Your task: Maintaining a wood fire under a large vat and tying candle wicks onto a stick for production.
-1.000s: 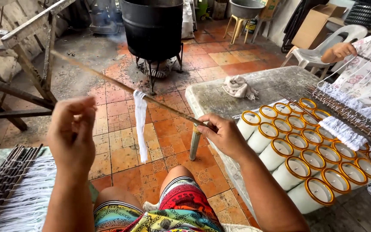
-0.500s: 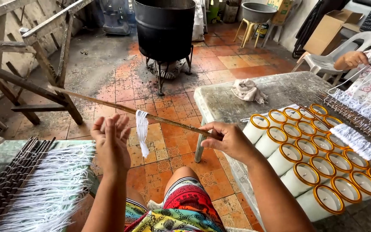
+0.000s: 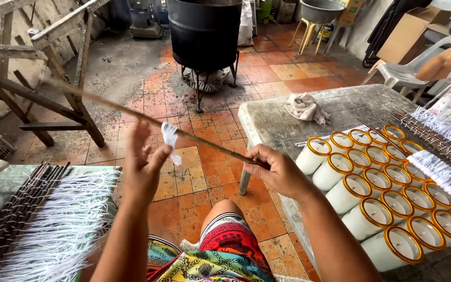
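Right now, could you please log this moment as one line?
right hand: grips thin brown wooden stick | left hand: open, at white string bundle on stick

Few packages, no screens, no readable signs. Stood at two o'clock, far right: a brown cardboard box [image 3: 404, 43], rectangular, flaps open at the top, plain tan sides, partly behind a white plastic chair [image 3: 423, 62]. Stood at one o'clock, against the top edge: a second carton [image 3: 352, 10], yellowish-brown with a patch of green print, cut off by the frame, just right of a grey basin [image 3: 321, 10]. Hung or leaned at twelve o'clock, behind the black drum [image 3: 204, 31]: a white sack [image 3: 245, 23], tall and limp, markings too small to tell. Nothing like a label elsewhere.
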